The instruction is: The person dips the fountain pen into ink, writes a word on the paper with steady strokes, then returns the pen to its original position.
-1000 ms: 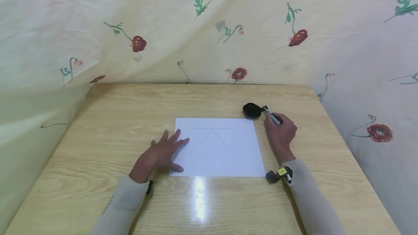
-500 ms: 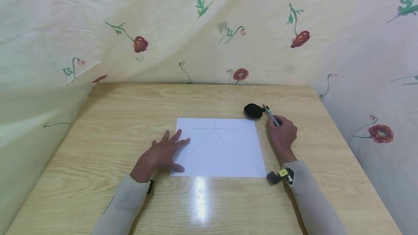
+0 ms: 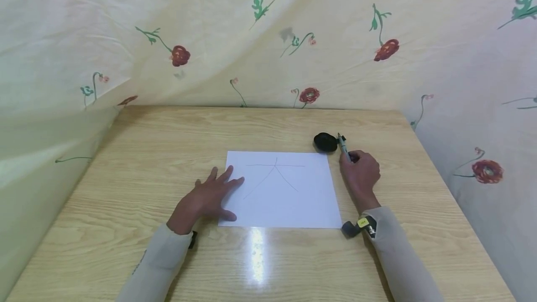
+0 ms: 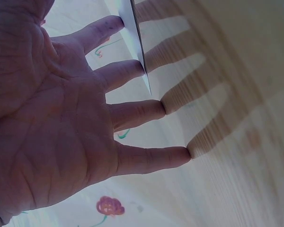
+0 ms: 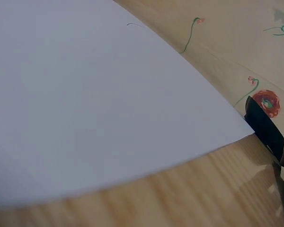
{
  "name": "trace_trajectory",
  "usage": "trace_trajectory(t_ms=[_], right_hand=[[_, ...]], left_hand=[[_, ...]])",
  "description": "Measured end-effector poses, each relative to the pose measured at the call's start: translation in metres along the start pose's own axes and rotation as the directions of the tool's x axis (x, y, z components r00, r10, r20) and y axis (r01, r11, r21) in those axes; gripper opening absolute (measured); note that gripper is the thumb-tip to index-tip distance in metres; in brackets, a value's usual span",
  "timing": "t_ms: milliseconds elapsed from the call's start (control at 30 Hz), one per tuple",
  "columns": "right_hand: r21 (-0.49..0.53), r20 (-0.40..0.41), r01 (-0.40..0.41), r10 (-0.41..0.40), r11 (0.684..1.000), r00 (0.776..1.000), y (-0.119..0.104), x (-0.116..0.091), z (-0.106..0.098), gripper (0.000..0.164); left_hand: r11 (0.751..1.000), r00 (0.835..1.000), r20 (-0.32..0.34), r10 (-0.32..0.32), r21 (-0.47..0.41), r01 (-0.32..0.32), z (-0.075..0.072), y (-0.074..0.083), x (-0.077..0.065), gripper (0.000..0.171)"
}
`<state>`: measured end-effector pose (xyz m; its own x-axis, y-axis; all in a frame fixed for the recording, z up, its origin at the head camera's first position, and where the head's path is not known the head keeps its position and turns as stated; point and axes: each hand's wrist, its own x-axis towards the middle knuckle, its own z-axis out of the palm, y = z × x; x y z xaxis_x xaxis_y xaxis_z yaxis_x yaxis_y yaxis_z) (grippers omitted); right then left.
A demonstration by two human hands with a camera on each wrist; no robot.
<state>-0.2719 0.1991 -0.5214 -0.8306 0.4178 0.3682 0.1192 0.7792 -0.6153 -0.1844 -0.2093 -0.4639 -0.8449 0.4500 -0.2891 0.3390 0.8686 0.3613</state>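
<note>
A white sheet of paper [image 3: 289,204] lies on the wooden table, bearing a few thin lines: one across, a short one at its top and two slanting down. My left hand [image 3: 209,195] rests with spread fingers on the sheet's left edge. In the left wrist view, some fingertips of this hand [image 4: 57,113] touch the paper and others the tabletop. Beyond the sheet's right edge, my right hand [image 3: 361,174] grips a pen [image 3: 344,146], its tip pointing away from me. Beside the tip, at the sheet's far right corner, sits a black rounded object [image 3: 325,142], dish-like in shape.
The wooden table [image 3: 168,134] ends at the back against a hanging cloth [image 3: 209,50] printed with red flowers, which also runs along both sides. A black camera [image 3: 351,229] on the right wrist juts out near the sheet's near right corner.
The pen has swung from a leftward slant to pointing more straight away from me. My right hand has shifted slightly left within the last half second. The left hand stays put.
</note>
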Motion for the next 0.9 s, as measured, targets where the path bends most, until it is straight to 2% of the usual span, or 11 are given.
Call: trace_trajectory(t_ms=[333, 600, 767, 900], right_hand=[[0.039, 0.018, -0.025, 0.024, 0.999, 1.0, 0.0, -0.001, -0.001, 0.037], [0.084, 0.016, -0.048, 0.046, 0.995, 0.999, 0.0, -0.001, 0.002, 0.049], [0.129, 0.015, -0.093, 0.092, 0.987, 0.996, -0.001, -0.009, 0.001, 0.063], [0.134, 0.032, -0.106, 0.103, 0.985, 0.994, -0.007, -0.017, -0.004, 0.067]], left_hand=[[1.0, 1.0, -0.001, 0.001, -0.001, -0.001, 0.0, -0.001, -0.002, 0.096], [1.0, 1.0, -0.014, 0.004, -0.016, -0.004, 0.0, -0.004, 0.002, 0.096], [0.999, 1.0, -0.023, 0.013, -0.039, -0.014, 0.007, -0.005, 0.003, 0.095], [0.998, 0.999, -0.04, 0.009, -0.062, -0.012, 0.009, -0.006, 0.002, 0.095]])
